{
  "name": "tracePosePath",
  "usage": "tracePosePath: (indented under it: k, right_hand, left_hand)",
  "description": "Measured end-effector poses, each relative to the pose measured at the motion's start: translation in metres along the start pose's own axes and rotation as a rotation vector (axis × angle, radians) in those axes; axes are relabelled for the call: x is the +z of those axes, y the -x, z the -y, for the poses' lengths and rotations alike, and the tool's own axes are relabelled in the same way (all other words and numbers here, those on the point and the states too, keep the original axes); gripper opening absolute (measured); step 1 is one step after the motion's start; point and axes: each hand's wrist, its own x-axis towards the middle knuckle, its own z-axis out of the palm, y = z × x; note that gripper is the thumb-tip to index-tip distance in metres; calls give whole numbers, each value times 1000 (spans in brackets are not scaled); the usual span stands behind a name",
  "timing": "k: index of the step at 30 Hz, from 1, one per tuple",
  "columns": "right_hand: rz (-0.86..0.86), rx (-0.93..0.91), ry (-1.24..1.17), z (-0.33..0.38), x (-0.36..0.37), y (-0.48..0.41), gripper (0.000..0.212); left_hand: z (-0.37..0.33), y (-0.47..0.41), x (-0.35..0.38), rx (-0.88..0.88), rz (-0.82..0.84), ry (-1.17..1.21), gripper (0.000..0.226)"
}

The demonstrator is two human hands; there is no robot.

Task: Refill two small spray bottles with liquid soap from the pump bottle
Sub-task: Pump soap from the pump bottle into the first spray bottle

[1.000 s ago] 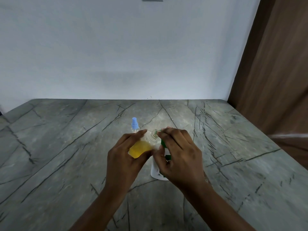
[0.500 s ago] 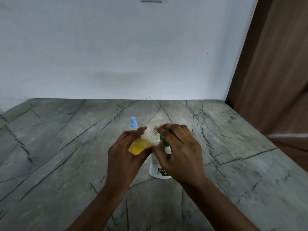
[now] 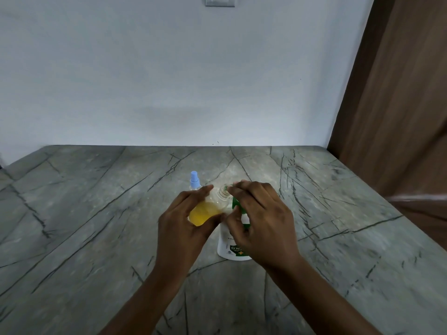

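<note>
Hardly shifted from half a second ago. Grips with left hand [image 3: 183,226] a clear, rounded spray bottle [image 3: 205,211], uncapped, yellow liquid inside, tilted, threaded neck just beside green pump head [image 3: 235,204]. Curls right hand [image 3: 263,223] over that head atop white plastic pump bottle [image 3: 228,245], hiding most of it. Leaves blue-capped spray bottle [image 3: 195,181] upright just behind left hand on grey, dark-veined stone countertop [image 3: 96,213]; wood-grain panel [image 3: 399,117] at right.

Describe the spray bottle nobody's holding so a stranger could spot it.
On the grey veined stone counter, look just beyond the left hand, toward the white wall. A small spray bottle stands there; unlike the open bottle of yellow liquid and the white pump bottle, it wears a light blue spray cap.
</note>
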Motion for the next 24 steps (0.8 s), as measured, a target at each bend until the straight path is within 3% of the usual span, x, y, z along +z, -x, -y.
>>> tracePosePath:
  k: [24]
  right_hand:
    - [-8, -28, 6, -4, 3, 0, 30]
  left_hand:
    - [1, -1, -1, 1, 21, -41, 55]
